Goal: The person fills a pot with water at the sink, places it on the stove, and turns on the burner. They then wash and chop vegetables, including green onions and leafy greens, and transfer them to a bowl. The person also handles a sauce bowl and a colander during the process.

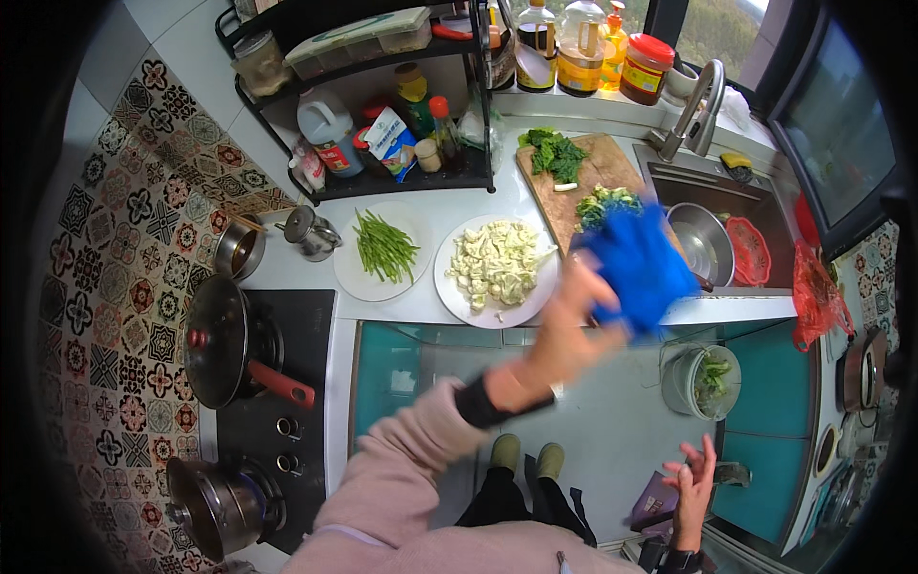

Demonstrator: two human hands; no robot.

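My left hand (577, 323) is raised in front of the counter, its fingers on a blue cloth (638, 265) that is blurred by motion. The cloth hides part of a wooden cutting board (606, 158), which bears leafy greens (556, 154) and more chopped greens (606, 204). Just left of the cloth, a white plate holds cut cauliflower (498, 262). Farther left, cut green stalks (385, 245) lie on another plate (348, 269). My right hand (692, 481) is low at the right, its fingers apart, holding nothing.
A lidded pan (219, 344) and a pot (219, 506) stand on the hob (308, 323) at left. The sink (778, 237) holds a metal bowl (699, 240) and a red basket (747, 251). A bucket (685, 387) with scraps stands on the floor. A red bag (817, 301) hangs at the counter's right end.
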